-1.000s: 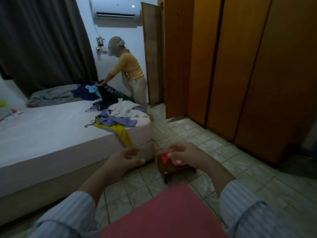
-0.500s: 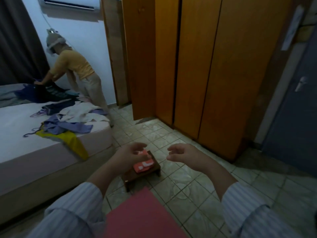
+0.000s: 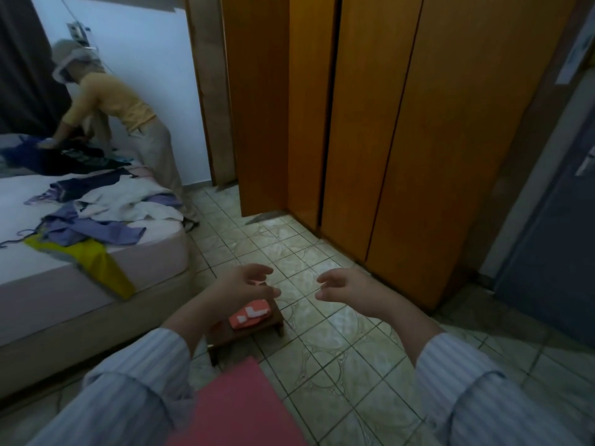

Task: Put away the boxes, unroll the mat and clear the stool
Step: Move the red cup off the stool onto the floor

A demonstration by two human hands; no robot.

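Note:
A small dark wooden stool (image 3: pixel 257 329) stands on the tiled floor beside the bed. On it lies a red-orange box (image 3: pixel 249 315) with white marks. My left hand (image 3: pixel 243 289) hovers just above the stool, fingers loosely curled and holding nothing. My right hand (image 3: pixel 346 292) hangs in the air to the right of the stool, fingers relaxed and empty. A pink mat (image 3: pixel 238 407) lies flat on the floor in front of me, below the stool.
A bed (image 3: pixel 96 284) strewn with clothes fills the left. Another person (image 3: pixel 122 123) bends over it at the back. Tall wooden wardrobe doors (image 3: pixel 386 140) line the right, with a grey door (image 3: pixel 553 239) beyond. Tiled floor (image 3: pixel 338 333) spreads between them.
My right hand has let go of the red-orange box and drawn away to the right. The box now lies on the stool. The view has swung right toward the wardrobe.

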